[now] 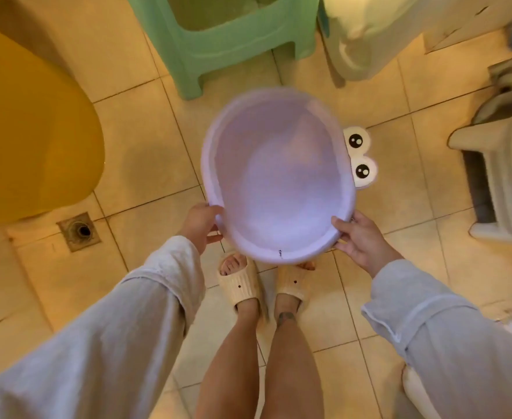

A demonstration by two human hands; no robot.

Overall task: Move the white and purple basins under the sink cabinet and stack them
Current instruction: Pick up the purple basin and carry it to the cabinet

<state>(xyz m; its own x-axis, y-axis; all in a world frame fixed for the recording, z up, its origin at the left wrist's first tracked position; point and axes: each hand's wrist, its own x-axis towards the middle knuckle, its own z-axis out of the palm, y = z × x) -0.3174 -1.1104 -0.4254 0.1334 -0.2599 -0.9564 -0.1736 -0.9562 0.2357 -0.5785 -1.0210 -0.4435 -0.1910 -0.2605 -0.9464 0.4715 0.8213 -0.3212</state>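
Observation:
A purple oval basin (278, 176) is held in the air above the tiled floor, its opening facing me and nothing inside it. My left hand (201, 225) grips its near rim on the left. My right hand (362, 241) grips the near rim on the right. Below the basin's right edge, a white object with two cartoon eyes (359, 157) peeks out; the rest of it is hidden by the purple basin. The sink cabinet cannot be made out.
A green plastic stool (218, 46) stands ahead. A yellow tub (31, 131) fills the left side, with a floor drain (79, 231) near it. A white stepped stool (499, 176) is at right. A pale bin (357, 37) sits at top right. My feet in slippers are below.

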